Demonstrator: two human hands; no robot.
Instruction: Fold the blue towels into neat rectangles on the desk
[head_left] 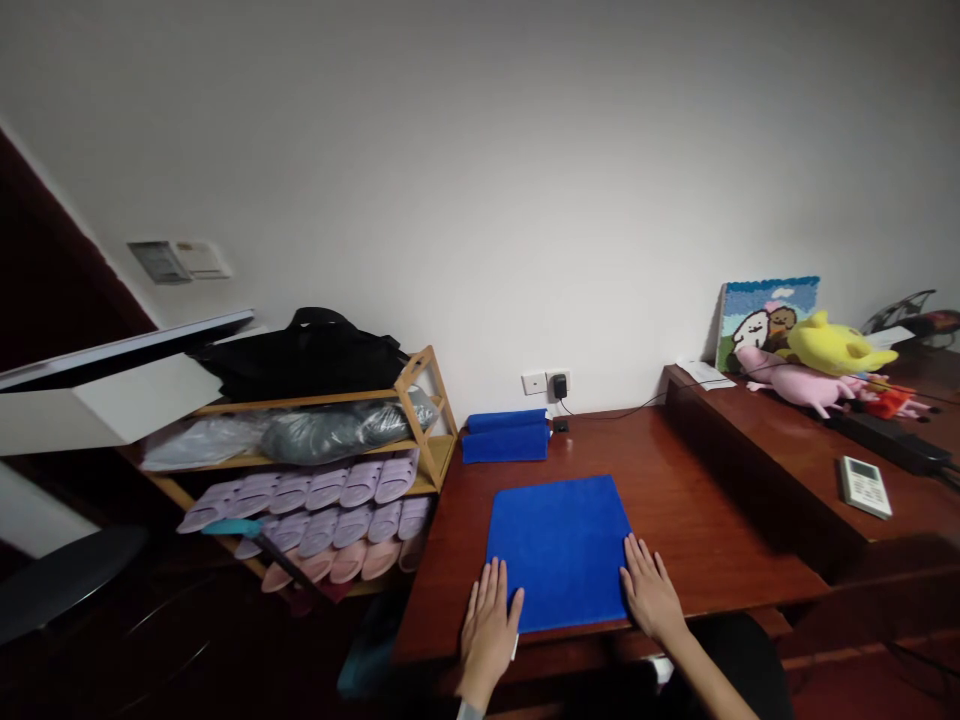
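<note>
A blue cloth (559, 555) lies flat and nearly square on the reddish-brown wooden table (697, 530), close to its front edge. My left hand (489, 618) rests at the cloth's lower left corner, fingers stretched out and pointing away from me. A small white tag shows beside that hand. On the opposite side, my right hand (651, 585) lies flat with its fingertips on the cloth's right edge. Neither hand grips anything. Farther back on the table sit folded blue cloths (506, 440), near the wall.
Left of the table stands a wooden shoe rack (427, 440) with several lilac slippers (360, 485) and a black bag (307, 355) on top. A higher brown surface at right holds plush toys (795, 380) and a white remote (865, 487). A black adapter (559, 386) is plugged into the wall.
</note>
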